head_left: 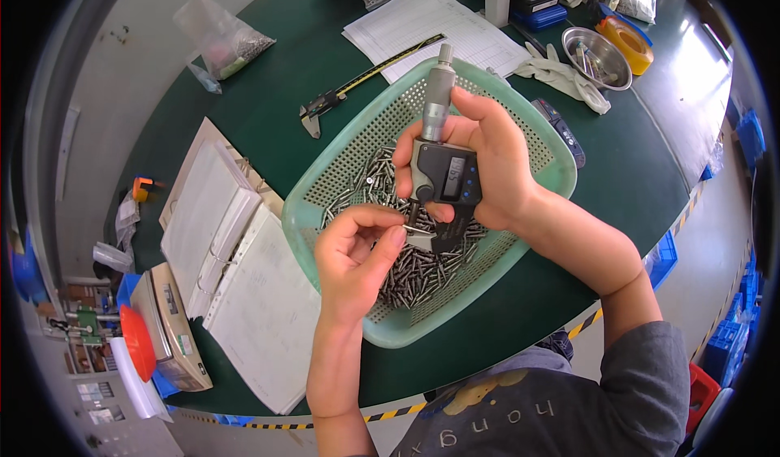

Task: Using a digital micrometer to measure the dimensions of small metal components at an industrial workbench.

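Note:
My right hand [500, 160] is wrapped round a digital micrometer [447, 173], its silver thimble pointing up and away and its small screen facing me. Between the thumb and forefinger of my left hand [353, 254] is a small metal pin [416, 229], set at the micrometer's jaws; whether both jaw faces touch it cannot be made out. Both hands are above a pale green perforated plastic basket [390, 334]. Inside the basket lies a heap of many similar small metal pins [422, 279], partly hidden by my hands and the micrometer.
Left of the basket lies an open ring binder [264, 315], with a scale [171, 327] beyond it. Behind are a caliper [333, 103], paper sheets [390, 30] and a bag of parts [231, 47]. A metal bowl [573, 36], white gloves [569, 79] and tape dispenser [634, 51] sit far right.

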The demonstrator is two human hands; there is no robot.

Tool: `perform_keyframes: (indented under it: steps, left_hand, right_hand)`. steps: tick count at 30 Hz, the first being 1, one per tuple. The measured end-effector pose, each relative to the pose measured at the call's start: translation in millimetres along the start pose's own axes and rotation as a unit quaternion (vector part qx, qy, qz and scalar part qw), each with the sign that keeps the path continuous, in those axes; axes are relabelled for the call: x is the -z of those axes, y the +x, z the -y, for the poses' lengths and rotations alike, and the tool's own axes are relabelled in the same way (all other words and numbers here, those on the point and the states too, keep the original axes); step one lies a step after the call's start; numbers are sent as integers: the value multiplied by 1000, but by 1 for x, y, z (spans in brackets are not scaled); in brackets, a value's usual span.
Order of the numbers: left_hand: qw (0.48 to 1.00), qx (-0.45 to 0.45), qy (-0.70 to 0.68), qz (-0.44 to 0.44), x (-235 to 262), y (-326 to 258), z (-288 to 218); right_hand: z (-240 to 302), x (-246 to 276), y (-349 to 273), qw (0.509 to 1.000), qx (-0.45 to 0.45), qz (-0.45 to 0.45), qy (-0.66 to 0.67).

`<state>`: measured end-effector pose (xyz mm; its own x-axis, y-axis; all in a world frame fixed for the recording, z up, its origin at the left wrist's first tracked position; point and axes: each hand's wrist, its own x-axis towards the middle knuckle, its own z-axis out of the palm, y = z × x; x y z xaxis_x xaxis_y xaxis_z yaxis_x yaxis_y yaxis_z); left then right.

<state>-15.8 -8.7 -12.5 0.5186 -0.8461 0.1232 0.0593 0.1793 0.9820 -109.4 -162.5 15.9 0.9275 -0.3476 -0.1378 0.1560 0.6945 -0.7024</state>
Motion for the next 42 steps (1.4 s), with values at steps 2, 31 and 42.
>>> perform_keyframes:
  steps: [2,31,42]
  left_hand:
    - [1000,-4,6,5,-1,0,0]
    - [1000,-6,17,-18,-12,7,2]
    - [999,2,26,-33,-13,7,5]
  right_hand:
    - [0,1,1,1000,0,0,-21]
    - [2,10,0,991,61,-29,-119]
    - [0,12,1,990,67,4,-123]
